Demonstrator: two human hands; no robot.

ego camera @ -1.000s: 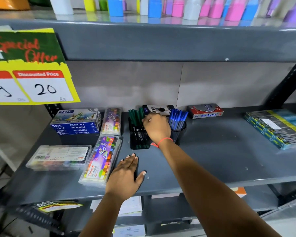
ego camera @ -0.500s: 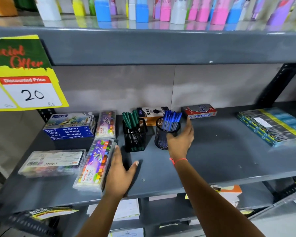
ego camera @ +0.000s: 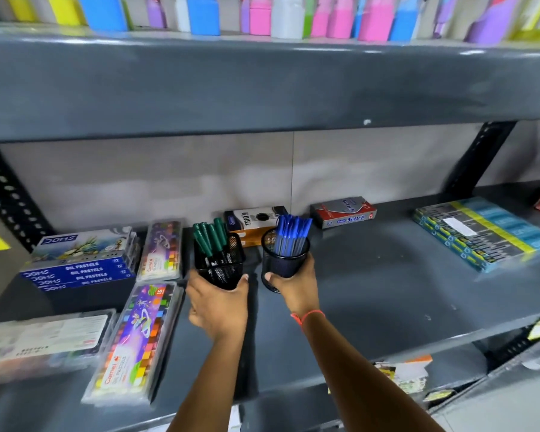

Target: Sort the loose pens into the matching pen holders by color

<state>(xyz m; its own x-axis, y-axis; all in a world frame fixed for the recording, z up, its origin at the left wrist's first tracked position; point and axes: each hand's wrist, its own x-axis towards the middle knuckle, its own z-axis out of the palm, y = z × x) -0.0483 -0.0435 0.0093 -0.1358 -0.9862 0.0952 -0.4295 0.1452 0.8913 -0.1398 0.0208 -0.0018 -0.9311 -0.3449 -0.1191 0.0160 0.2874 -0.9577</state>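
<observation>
Two black mesh pen holders stand side by side on the grey shelf point(ego camera: 387, 294). The left holder point(ego camera: 220, 263) is square and holds several green pens point(ego camera: 211, 236). The right holder point(ego camera: 282, 260) is round and holds several blue pens point(ego camera: 292, 233). My left hand point(ego camera: 217, 305) grips the left holder from the front, fingers wrapped round its base. My right hand point(ego camera: 295, 286) grips the round holder low on its front and right side; a red thread circles that wrist. No loose pens show on the shelf.
Stacked oil pastel boxes point(ego camera: 81, 260) and crayon packs point(ego camera: 138, 341) lie left of the holders. An orange-and-black box point(ego camera: 253, 222) sits behind them, a red box point(ego camera: 343, 212) further right, flat blue-yellow packs point(ego camera: 483, 232) far right. A shelf of coloured bottles hangs overhead.
My left hand rose from the shelf surface and closed round the green-pen holder. My right hand moved from beside the blue-pen holder onto it and closed round it.
</observation>
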